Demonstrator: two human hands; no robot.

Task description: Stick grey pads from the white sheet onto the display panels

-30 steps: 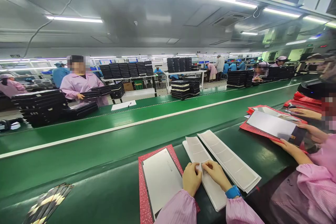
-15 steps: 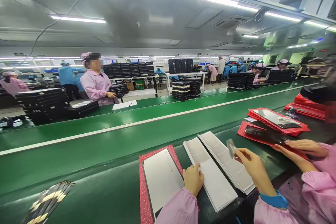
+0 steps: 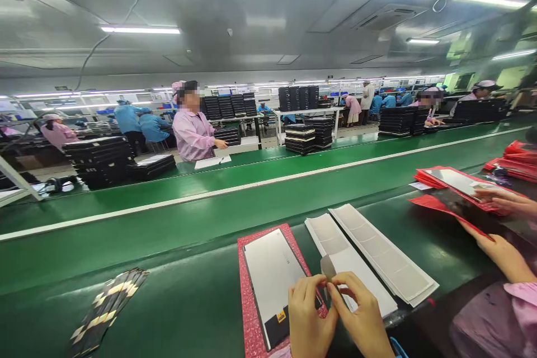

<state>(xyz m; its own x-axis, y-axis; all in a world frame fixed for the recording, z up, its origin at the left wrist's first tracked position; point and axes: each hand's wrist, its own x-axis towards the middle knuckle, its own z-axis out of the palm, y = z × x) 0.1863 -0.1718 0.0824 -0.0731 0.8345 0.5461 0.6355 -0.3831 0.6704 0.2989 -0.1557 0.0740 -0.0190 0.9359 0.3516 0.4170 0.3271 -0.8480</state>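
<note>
Lower ctr of frame, L hand (image 3: 308, 313) & R hand (image 3: 361, 307) have fingers pinched tog on the lower end of a small grey film (image 3: 328, 267), seen against the L strip stack (image 3: 358, 271), R of the white panel (image 3: 271, 268); best grip edges only, light pressure, no creases, thumbs off its middle

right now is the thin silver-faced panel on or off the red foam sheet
On: the silver-faced panel lies flat, red foam sheet showing past its edges.

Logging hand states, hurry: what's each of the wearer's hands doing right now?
Left hand: closed, fingertips pinching the lower edge of a small grey film.
Right hand: closed, pinching the same film.
</note>
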